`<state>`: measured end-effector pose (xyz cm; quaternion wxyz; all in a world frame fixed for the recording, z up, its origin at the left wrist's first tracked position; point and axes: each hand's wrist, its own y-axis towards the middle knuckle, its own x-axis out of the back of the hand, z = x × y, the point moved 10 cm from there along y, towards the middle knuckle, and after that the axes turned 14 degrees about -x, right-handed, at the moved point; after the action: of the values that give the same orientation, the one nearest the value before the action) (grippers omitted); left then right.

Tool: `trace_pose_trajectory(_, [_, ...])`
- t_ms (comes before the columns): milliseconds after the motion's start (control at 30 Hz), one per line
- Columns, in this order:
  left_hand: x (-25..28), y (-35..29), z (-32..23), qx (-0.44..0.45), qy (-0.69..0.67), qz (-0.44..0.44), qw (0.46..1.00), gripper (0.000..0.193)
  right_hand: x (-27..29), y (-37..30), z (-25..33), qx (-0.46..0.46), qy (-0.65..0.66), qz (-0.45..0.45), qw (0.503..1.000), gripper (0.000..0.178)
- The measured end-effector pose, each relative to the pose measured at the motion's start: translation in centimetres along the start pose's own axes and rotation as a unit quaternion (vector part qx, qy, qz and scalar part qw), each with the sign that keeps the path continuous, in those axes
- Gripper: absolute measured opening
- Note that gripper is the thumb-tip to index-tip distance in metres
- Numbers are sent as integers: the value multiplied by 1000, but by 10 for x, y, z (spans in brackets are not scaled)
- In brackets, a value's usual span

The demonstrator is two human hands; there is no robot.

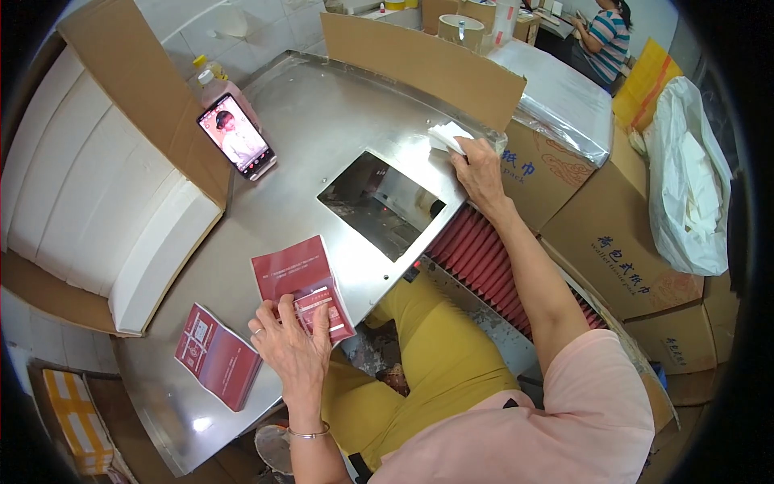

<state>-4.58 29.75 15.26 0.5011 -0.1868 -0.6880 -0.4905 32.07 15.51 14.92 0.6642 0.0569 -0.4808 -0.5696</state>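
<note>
My left hand [292, 343], fingers bent and thumb apart, presses down on a red printed paper cover [292, 270], gripping its folded near part at the table's front edge. To its left lies a stack of red printed covers [218, 355]. My right hand [481, 171] is stretched out to the far right of the table, its fingers closed on a folded white tissue [448, 135]. Between the hands, the metal table [310, 113] has a rectangular opening [383, 206] with a dark inside.
An open carton of stacked white tissues [89, 177] stands at the left. A lit phone [236, 137] leans on a bottle [211, 85]. A cardboard strip [419, 60] edges the back. Red packets [484, 262] line a box below my right arm. Cartons [629, 234] and a plastic bag [692, 177] stand right.
</note>
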Motion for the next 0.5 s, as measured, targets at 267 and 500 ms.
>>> trace_pose_trajectory(267, [0,-1,2,2,6,0,1000,51,-3,1,-19,-34,54,-29,998,36])
trace_pose_trajectory(500, [1,-3,-1,22,22,-17,999,51,-6,6,-46,-112,112,29,987,38])
